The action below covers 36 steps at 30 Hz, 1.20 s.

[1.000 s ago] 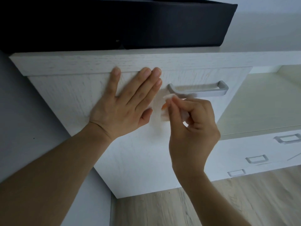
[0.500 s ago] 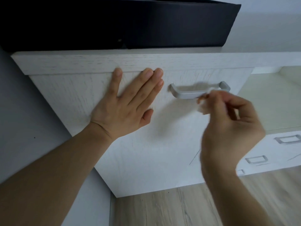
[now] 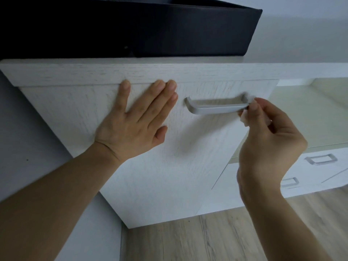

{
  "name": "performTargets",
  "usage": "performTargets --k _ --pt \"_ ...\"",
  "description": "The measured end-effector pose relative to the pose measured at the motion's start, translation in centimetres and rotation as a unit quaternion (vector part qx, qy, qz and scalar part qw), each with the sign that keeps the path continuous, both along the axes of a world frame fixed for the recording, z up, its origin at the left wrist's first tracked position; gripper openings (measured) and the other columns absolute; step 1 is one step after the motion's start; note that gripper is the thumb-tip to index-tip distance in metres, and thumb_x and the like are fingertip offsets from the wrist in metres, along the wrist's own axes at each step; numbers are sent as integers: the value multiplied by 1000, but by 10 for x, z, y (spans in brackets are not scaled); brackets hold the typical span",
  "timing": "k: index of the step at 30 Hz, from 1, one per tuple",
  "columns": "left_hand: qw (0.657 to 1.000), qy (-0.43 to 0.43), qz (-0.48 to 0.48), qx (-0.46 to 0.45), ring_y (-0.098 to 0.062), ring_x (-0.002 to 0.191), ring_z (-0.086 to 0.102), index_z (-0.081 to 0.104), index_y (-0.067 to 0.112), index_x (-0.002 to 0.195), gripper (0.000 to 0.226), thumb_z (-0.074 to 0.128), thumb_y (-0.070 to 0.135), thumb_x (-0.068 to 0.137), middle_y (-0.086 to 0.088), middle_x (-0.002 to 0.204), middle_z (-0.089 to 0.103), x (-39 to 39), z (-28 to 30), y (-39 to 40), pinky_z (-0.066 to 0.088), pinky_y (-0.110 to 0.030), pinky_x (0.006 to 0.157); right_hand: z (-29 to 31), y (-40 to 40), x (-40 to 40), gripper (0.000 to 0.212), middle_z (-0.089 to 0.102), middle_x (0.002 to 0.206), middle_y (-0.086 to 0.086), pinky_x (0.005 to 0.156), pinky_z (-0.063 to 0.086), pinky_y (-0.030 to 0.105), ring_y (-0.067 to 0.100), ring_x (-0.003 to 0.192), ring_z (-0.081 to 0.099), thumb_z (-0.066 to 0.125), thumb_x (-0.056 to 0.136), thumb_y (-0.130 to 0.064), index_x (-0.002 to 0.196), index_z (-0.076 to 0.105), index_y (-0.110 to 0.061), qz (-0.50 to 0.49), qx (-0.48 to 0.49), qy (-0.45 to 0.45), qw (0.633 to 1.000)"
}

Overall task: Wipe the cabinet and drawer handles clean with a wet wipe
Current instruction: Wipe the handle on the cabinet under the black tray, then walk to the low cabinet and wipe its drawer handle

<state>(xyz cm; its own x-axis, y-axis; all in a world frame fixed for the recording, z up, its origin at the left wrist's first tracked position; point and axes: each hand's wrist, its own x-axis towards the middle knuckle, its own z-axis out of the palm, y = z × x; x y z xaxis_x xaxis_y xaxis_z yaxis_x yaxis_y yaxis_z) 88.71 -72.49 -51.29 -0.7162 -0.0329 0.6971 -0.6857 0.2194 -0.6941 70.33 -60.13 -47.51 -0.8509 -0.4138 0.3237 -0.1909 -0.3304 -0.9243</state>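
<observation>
Pale wood-plank flooring (image 3: 216,240) runs beneath a white wood-grain cabinet door (image 3: 160,166). At the right end of its brushed-metal bar handle (image 3: 216,108), the right hand (image 3: 271,140) pinches a small white wet wipe (image 3: 246,114) (bunched, partly hidden by the fingers). The left hand (image 3: 131,125) lies flat on the door, fingers spread. A black fabric box (image 3: 131,29) sits on top.

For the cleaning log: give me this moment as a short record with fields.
left hand: left hand flat on the cabinet door, fingers straight
right hand: right hand pinches the wipe
wipe: at the right end of the handle
handle: silver bar, horizontal, on the door
other handles: two on the drawers lower right, untouched
on top: black box
floor: wood
</observation>
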Motion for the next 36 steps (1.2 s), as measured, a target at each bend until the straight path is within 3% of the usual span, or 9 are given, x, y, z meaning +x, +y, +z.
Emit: performTargets --k 4,7,13,18,22,27,32,34,36 --pt "1000 6 -3 -3 -28 146 -2 14 -2 150 72 34 39 95 -18 158 -5 0 1 0 0 -53 117 -3 3 30 8 68 89 0 69 49 13 5 74 63 67 87 -14 91 71 -21 16 28 117 993" --pt "1000 2 8 1 -28 146 -2 13 -2 150 72 33 40 95 -18 157 -5 2 3 1 0 -52 117 0 6 34 8 66 88 -4 67 45 8 -2 72 58 68 87 -15 92 72 -19 28 42 132 990" --pt "997 3 43 70 -26 146 -6 9 1 151 68 29 39 98 -15 158 -9 2 6 18 1 -49 118 16 15 21 10 68 94 -8 78 47 7 -18 86 57 68 85 -13 90 71 -22 120 107 126 979" --pt "973 -13 53 222 -27 145 13 20 3 151 66 35 38 97 -13 158 11 7 29 63 15 -47 117 38 21 26 11 69 96 -6 88 53 23 5 88 63 67 87 -16 96 72 -19 173 181 128 960" --pt "934 7 59 353 -29 137 35 48 5 138 62 61 34 85 -15 148 37 14 79 103 35 -50 108 89 29 19 11 66 96 -5 74 41 -1 -1 80 56 63 89 -13 95 71 -18 182 222 210 935" --pt "880 64 115 457 -28 126 52 59 10 130 60 75 35 77 -13 137 53 19 157 132 45 -47 100 171 31 4 10 60 86 -8 68 36 -4 2 75 54 62 89 -11 92 68 -17 231 270 336 873" --pt "839 45 199 505 -26 142 23 18 15 151 56 27 39 102 -10 155 25 19 244 146 14 -43 118 243 35 0 17 59 89 0 66 41 17 15 77 56 54 90 -10 89 70 -16 282 350 462 764" --pt "840 44 217 495 -27 138 28 19 14 149 56 28 40 101 -10 151 32 18 275 151 16 -43 117 272 38 4 19 59 91 3 70 46 28 21 81 58 52 90 -9 89 70 -16 284 357 505 732" --pt "839 47 232 490 -26 135 33 24 13 147 56 31 43 100 -10 146 38 17 305 157 17 -44 116 299 41 9 20 60 93 5 71 48 31 23 82 59 52 88 -7 90 71 -14 283 347 519 728"
